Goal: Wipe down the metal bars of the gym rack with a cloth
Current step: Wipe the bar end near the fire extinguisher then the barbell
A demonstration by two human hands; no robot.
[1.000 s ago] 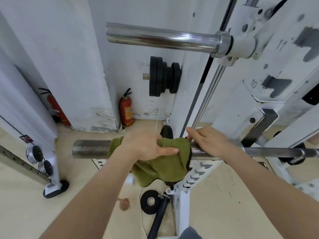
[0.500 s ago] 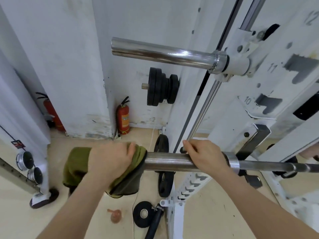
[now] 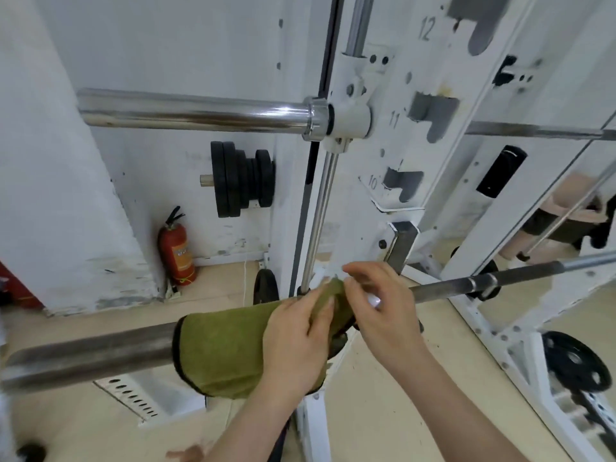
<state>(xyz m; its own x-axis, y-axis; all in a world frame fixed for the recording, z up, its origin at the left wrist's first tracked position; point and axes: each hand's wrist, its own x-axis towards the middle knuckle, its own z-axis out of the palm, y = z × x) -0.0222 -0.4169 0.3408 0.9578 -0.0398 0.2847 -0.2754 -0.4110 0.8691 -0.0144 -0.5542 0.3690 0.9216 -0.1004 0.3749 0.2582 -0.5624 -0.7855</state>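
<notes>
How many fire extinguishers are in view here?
1 for sure: the fire extinguisher stands on the floor by the wall, below the black weight plates. A red shape cut off at the left edge may be another.

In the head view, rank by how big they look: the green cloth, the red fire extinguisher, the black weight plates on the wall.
1. green cloth, nearest the camera
2. black weight plates
3. red fire extinguisher
</notes>
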